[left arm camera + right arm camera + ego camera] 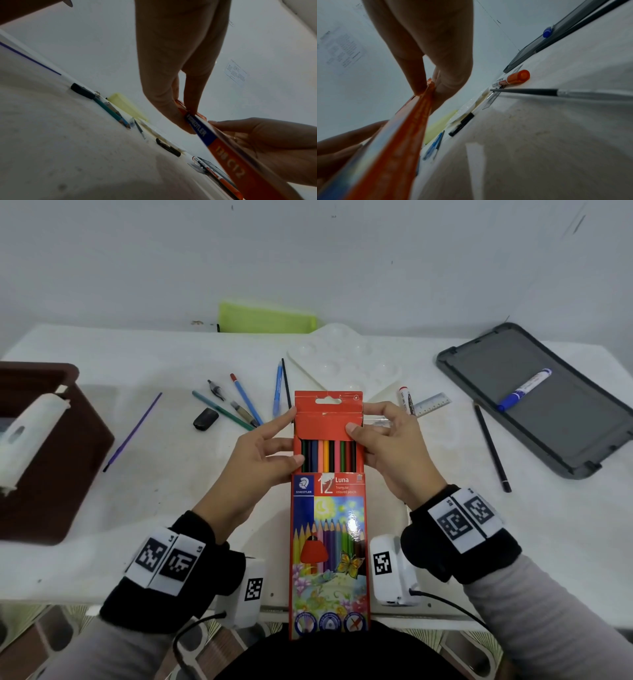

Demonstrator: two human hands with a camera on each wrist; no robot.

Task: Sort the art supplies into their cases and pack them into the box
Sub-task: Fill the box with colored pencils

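Note:
A red coloured pencil box point(329, 525) is held above the table's near edge, its top flap lifted so the row of coloured pencils point(328, 455) shows. My left hand point(274, 445) grips the box's left edge, thumb on the front. My right hand point(373, 436) pinches the flap's right side, thumb on top. In the left wrist view the box's spine point(221, 147) is pinched by the left hand point(181, 116). The right wrist view has the box edge point(412, 121) caught in the right hand point(428, 88).
Loose pens and brushes point(239, 405), a black eraser point(205, 418), a purple brush point(133, 431), a white palette point(342, 361), a ruler point(433, 404), a red marker point(404, 398) and a black pencil point(491, 445) lie on the table. A grey lid point(548, 419) carries a blue marker point(525, 388). A green pouch point(267, 318) lies at the back. A brown box point(51, 453) is at left.

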